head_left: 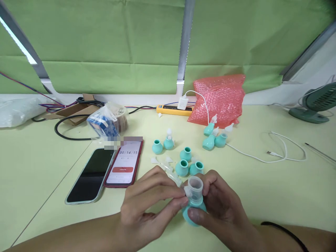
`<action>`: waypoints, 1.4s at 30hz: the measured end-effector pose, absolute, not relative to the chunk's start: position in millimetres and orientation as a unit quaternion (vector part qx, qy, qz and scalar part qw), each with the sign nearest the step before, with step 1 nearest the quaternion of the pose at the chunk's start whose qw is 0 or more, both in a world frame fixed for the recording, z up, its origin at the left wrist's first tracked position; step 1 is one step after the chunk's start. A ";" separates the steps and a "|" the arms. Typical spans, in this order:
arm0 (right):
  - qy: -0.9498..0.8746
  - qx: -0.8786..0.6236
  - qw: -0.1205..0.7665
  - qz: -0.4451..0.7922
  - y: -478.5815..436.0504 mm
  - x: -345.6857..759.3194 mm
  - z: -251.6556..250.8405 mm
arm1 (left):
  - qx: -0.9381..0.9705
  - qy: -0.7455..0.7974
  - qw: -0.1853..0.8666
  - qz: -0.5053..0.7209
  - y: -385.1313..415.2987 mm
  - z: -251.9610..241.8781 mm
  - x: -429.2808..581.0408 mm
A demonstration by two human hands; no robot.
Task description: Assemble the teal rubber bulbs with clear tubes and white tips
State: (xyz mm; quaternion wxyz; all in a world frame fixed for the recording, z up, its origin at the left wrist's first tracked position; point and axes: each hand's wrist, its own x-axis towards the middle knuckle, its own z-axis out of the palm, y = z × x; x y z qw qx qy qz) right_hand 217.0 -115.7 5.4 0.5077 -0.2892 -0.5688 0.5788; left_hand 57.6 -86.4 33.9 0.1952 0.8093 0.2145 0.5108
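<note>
My right hand [220, 206] is wrapped round a teal squeeze bulb [193, 217], held upright near the table's front. A clear plastic collar [195, 189], open at the top, sits on the bulb's neck. At the collar's left side, my left hand [154, 201] pinches a small translucent white piece [188, 190] between thumb and forefinger. Just beyond my hands stand several loose teal bulbs [182, 168] with open necks. Small clear tips [154, 160] and a clear tube-like piece [172, 173] lie to their left, partly hidden by my left hand.
Two phones, one dark [90, 176] and one showing a timer [123, 162], lie at left. Teal bulbs with clear tips [209, 141] rest before a pink bubble-wrap bag [219, 99]. Behind are a yellow power strip [170, 110] and wrapped tape rolls [107, 120]. A white cable [252, 155] crosses the right.
</note>
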 end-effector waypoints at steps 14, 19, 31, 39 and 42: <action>-0.576 -0.275 0.482 0.601 -114.5 221.7 8.8 | 0.845 0.202 0.134 0.476 -82.5 38.6 51.1; -0.561 -0.278 0.470 0.623 -113.9 219.8 7.9 | 0.871 0.211 0.023 0.442 -84.4 37.5 48.9; -0.566 -0.291 0.452 0.625 -113.1 218.9 4.5 | 0.884 0.194 -0.029 0.424 -80.9 36.8 49.3; -0.577 -0.296 0.472 0.597 -113.5 218.9 5.2 | 0.888 0.176 -0.057 0.422 -79.7 34.9 51.9; -0.573 -0.299 0.470 0.601 -113.0 219.9 3.9 | 0.885 0.182 -0.040 0.426 -78.9 33.8 52.3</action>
